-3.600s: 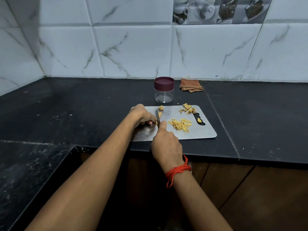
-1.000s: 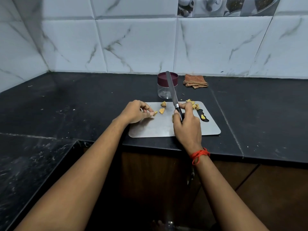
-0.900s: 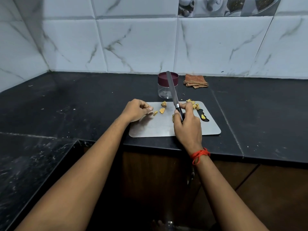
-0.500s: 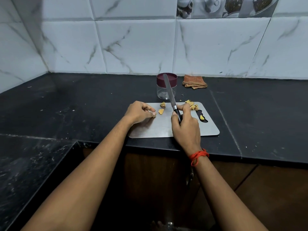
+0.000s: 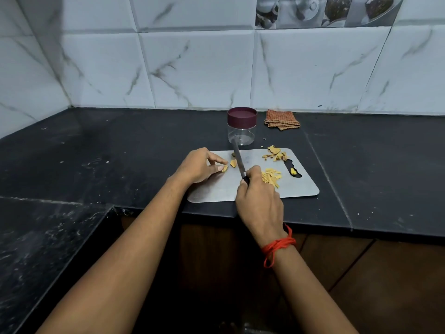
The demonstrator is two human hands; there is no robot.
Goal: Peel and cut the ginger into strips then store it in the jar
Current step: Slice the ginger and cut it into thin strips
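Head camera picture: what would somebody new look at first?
Probably the two hands in the middle: the right hand grips a knife over the steel cutting board, while the left hand pinches a small ginger piece beside the blade. Next, the bright yellow ginger strips piled right of the knife, and the lidded jar standing behind the board.

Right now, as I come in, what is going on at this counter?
A person is cutting ginger on a metal board. The right hand grips the knife, its blade pointing toward the jar. The left hand pinches a small ginger piece beside the blade. Cut strips lie piled to the right, peels at the far edge. The jar stands behind the board, lid on.
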